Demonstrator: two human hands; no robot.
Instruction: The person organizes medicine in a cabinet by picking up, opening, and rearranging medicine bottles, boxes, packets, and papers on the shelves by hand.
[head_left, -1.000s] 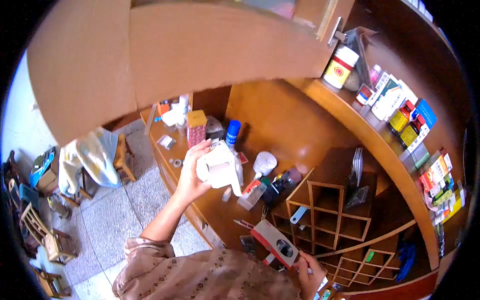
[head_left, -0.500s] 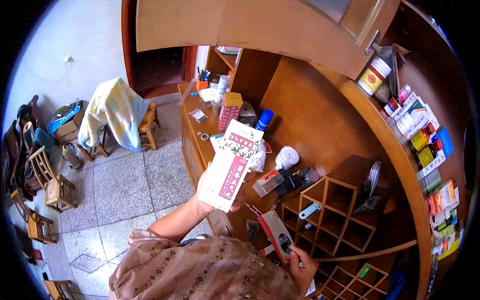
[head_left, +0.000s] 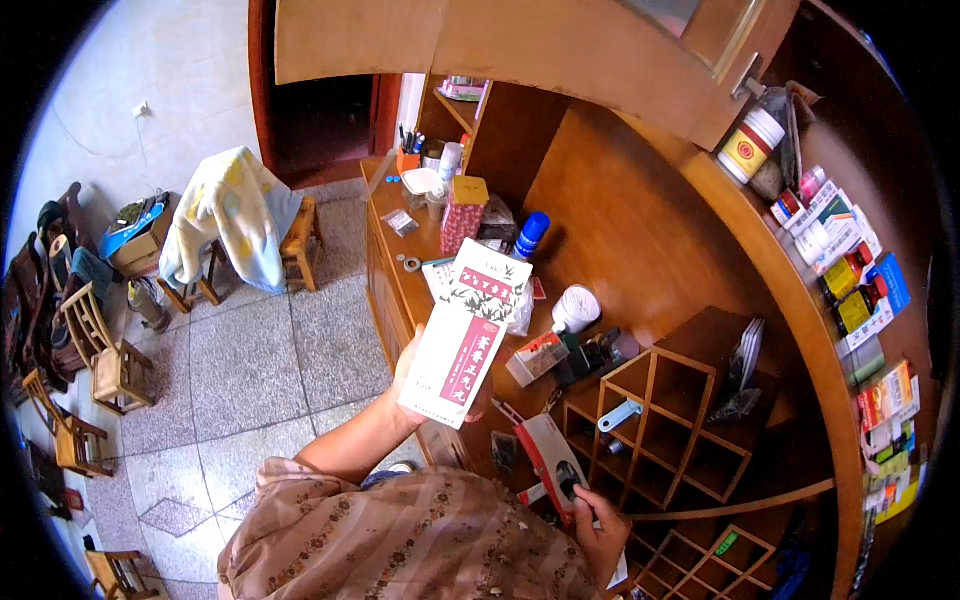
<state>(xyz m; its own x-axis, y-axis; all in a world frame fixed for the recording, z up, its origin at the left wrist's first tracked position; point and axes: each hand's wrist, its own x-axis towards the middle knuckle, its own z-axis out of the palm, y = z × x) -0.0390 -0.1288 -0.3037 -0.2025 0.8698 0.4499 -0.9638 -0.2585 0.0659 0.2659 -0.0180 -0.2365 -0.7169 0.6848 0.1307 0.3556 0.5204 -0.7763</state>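
My left hand [head_left: 407, 388] is wrapped round a white medicine box [head_left: 455, 350] with pink panels, Chinese lettering and a dark leaf pattern. The box is held tilted, its printed front toward me. My right hand [head_left: 603, 535] is low on the right, fingers curled together at the lower end of a red-and-white box [head_left: 548, 450] with a dark round picture. Whether these fingers grip that box or something small is hidden.
A wooden lattice rack [head_left: 665, 420] with a light-blue handled item [head_left: 620, 415] lies beyond my right hand. A pink tin with a gold lid [head_left: 465, 212] and a blue-capped bottle [head_left: 532, 232] stand behind. Medicine packs [head_left: 850, 300] line the right shelf; a cabinet door [head_left: 500, 50] hangs above.
The white box in my left hand has turned slightly, and its print looks sharper. My right hand has shifted a little, staying at the end of the red-and-white box. The view has moved slightly.
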